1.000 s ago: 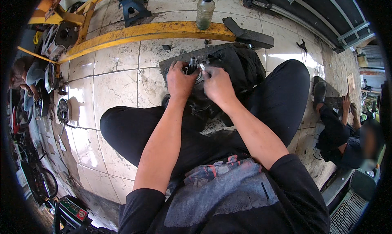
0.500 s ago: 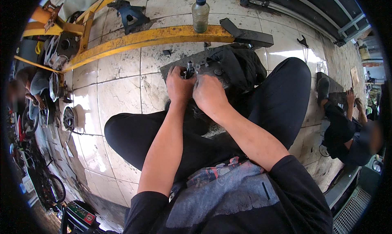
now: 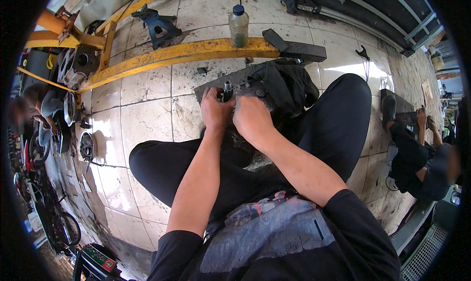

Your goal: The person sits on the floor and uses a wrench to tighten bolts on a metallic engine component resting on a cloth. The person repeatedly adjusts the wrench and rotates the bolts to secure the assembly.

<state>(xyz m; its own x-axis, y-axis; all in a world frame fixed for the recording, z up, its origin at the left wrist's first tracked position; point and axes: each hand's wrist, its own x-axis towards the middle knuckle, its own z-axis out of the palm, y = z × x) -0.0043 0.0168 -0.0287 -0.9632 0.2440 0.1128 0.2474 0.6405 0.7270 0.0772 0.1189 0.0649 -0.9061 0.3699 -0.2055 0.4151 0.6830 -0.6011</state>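
Note:
Between my bent legs lies a dark, greasy metal machine part (image 3: 261, 92) with a round bolt-like boss on top. My left hand (image 3: 216, 109) closes around a short upright metal shaft (image 3: 227, 87) at its left side, thumb and fingers on either side of the shaft. Right beside it, my right hand (image 3: 251, 118) is curled into a fist against the near side of the part. Whatever its fingers grip is hidden under the hand. A black cloth (image 3: 290, 84) is bunched over the part's right side.
Beyond the part runs a yellow steel beam (image 3: 162, 60) with a dark end piece, a blue-capped plastic bottle (image 3: 239, 28) standing by it. A dark metal stand (image 3: 158, 28) sits farther off. One person (image 3: 422, 158) sits at right, another (image 3: 46, 107) at far left.
The view has tilted slightly, so the beam and bottle sit lower in the picture. Both hands stay at the part; the right fist has turned a little.

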